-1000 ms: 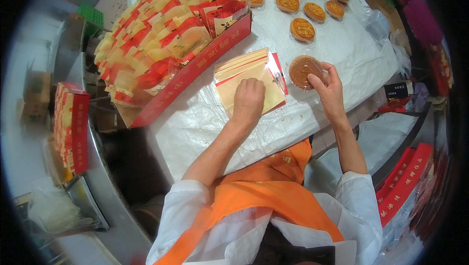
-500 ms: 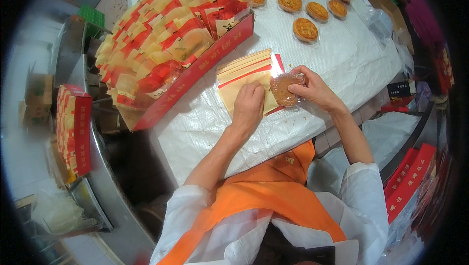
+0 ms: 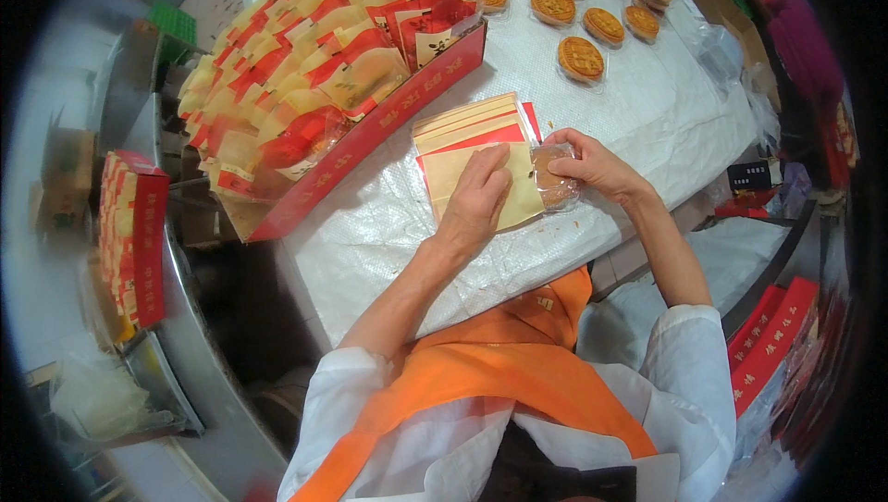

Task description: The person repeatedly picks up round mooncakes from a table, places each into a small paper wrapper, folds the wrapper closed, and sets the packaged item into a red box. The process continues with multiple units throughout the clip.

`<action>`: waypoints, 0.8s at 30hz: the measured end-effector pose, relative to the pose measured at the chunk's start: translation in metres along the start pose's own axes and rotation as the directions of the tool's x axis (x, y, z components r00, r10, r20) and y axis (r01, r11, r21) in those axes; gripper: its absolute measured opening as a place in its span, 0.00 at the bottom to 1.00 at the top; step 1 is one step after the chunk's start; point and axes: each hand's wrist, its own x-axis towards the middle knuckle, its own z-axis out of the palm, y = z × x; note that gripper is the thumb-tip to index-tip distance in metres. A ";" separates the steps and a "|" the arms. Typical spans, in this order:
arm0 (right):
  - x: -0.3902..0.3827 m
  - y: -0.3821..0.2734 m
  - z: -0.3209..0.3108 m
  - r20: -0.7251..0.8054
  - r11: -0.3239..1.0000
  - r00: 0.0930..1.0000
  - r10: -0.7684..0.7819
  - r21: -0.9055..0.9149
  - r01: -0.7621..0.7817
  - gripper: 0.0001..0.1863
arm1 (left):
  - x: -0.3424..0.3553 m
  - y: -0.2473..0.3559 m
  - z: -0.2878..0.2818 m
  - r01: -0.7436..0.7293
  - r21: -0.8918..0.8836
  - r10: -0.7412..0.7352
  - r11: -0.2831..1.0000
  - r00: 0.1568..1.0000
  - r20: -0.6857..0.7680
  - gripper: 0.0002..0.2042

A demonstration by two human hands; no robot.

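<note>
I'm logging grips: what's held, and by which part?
The right hand grips a packed cake at its upper right; the left hand lies on a cream packet.

Left hand (image 3: 478,192): laid on cream paper pouches (image 3: 446,175)
Right hand (image 3: 601,172): plastic-cased mooncake (image 3: 552,189) held at pouch edge
Red carton (image 3: 370,135): packed with packets (image 3: 324,58)

**Clutter on Both Sides**

On the left stand a green crate (image 3: 174,24) at the far end, cardboard boxes (image 3: 69,173), a grey metal counter (image 3: 211,372) and, nearer, a pale plastic bag (image 3: 106,397). On the right: far purple fabric (image 3: 807,44), a black box (image 3: 751,175), near red strips (image 3: 775,337).
</note>
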 end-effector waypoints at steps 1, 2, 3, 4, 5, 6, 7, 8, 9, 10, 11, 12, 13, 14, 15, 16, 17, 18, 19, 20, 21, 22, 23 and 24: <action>0.000 0.000 -0.001 0.020 1.000 1.000 -0.004 -0.031 0.004 0.21 | 0.001 0.000 0.000 -0.012 -0.015 0.012 1.000 1.000 0.018 0.07; 0.000 0.001 -0.001 0.034 0.998 0.999 -0.015 -0.062 0.017 0.21 | 0.002 0.001 0.000 -0.024 -0.029 0.025 0.999 0.999 0.035 0.07; 0.001 0.001 -0.002 0.056 0.995 0.998 -0.038 -0.090 0.043 0.21 | 0.003 0.002 -0.001 -0.033 -0.036 0.034 0.999 0.999 0.039 0.07; 0.002 0.002 -0.002 0.041 0.996 0.999 -0.021 -0.090 0.025 0.22 | 0.005 0.003 -0.001 -0.041 -0.042 0.043 0.998 0.998 0.044 0.08; 0.003 0.003 -0.001 0.035 0.996 0.999 -0.015 -0.089 0.018 0.23 | 0.006 0.005 -0.002 -0.046 -0.042 0.048 0.998 0.997 0.056 0.08; 0.005 0.003 0.000 0.040 0.996 0.999 -0.022 -0.083 0.025 0.25 | 0.007 0.007 -0.003 -0.063 -0.022 0.065 0.998 0.994 0.086 0.08; 0.006 0.004 0.002 0.018 0.993 1.000 0.007 -0.115 -0.005 0.24 | 0.009 0.009 -0.004 -0.078 0.003 0.077 0.997 0.990 0.122 0.08; 0.007 0.003 0.004 0.006 0.990 1.000 0.023 -0.141 -0.022 0.24 | 0.010 0.011 -0.005 -0.094 0.029 0.088 0.995 0.984 0.155 0.09; 0.007 0.002 0.006 -0.034 0.982 0.998 0.053 -0.179 -0.058 0.24 | 0.012 0.012 -0.007 -0.104 0.041 0.096 0.994 0.982 0.163 0.08; 0.005 -0.001 0.008 -0.019 0.997 0.998 0.067 -0.034 -0.068 0.23 | 0.013 0.013 -0.008 -0.116 0.055 0.106 0.992 0.980 0.167 0.08; 0.003 -0.005 0.012 -0.029 0.991 0.995 0.095 0.101 -0.092 0.21 | 0.015 0.014 -0.010 -0.126 0.069 0.112 0.990 0.978 0.178 0.08; -0.001 -0.009 0.017 -0.037 0.965 0.990 0.138 0.231 -0.126 0.20 | 0.016 0.014 -0.013 -0.056 0.020 0.053 0.998 0.992 0.116 0.06; -0.008 -0.016 0.018 0.040 0.951 0.996 0.083 0.296 -0.091 0.20 | 0.017 0.014 -0.016 0.015 -0.034 -0.013 0.999 0.998 0.063 0.05; -0.018 -0.024 0.018 0.112 0.931 0.993 0.036 0.357 -0.074 0.20 | 0.017 0.014 -0.020 0.079 -0.093 -0.079 0.993 0.997 0.009 0.03; -0.028 -0.033 0.020 0.124 0.919 0.992 0.027 0.387 -0.073 0.20 | 0.016 0.013 -0.024 0.204 -0.202 -0.203 0.958 0.979 0.028 0.03; -0.038 -0.040 0.025 0.084 0.953 0.992 -0.096 0.295 0.067 0.20 | 0.016 0.013 -0.027 0.299 -0.479 -0.320 0.825 0.947 0.039 0.03; -0.048 -0.043 0.036 -0.001 0.970 0.983 -0.186 0.158 0.184 0.20 | 0.014 0.013 -0.030 0.360 -0.713 -0.436 0.602 0.896 0.084 0.04; -0.057 -0.046 0.046 -0.041 0.944 0.944 -0.328 0.016 0.329 0.20 | 0.012 0.014 -0.032 0.348 -0.884 -0.505 0.311 0.849 0.157 0.05; -0.066 -0.049 0.054 -0.044 0.885 0.891 -0.452 -0.144 0.442 0.20 | 0.011 0.013 -0.036 0.346 -0.895 -0.474 0.282 0.861 0.184 0.06; -0.070 -0.054 0.055 0.028 0.729 0.816 -0.577 -0.431 0.531 0.19 | 0.010 0.013 -0.037 0.342 -0.916 -0.463 0.211 0.860 0.214 0.06; -0.075 -0.059 0.056 0.156 0.481 0.737 -0.658 -0.666 0.570 0.19 | 0.009 0.013 -0.039 0.312 -0.941 -0.435 0.129 0.871 0.229 0.06; -0.078 -0.064 0.056 0.296 0.181 0.661 -0.689 -0.813 0.553 0.19 | 0.009 0.014 -0.039 0.282 -0.959 -0.404 0.045 0.883 0.241 0.06; -0.078 -0.065 0.060 0.241 0.202 0.645 -0.725 -0.821 0.534 0.16 | 0.009 0.015 -0.040 0.283 -0.959 -0.412 0.017 0.876 0.251 0.06; -0.078 -0.068 0.061 0.258 0.133 0.637 -0.727 -0.856 0.499 0.15 | 0.009 0.017 -0.040 0.284 -0.959 -0.420 -0.012 0.869 0.262 0.06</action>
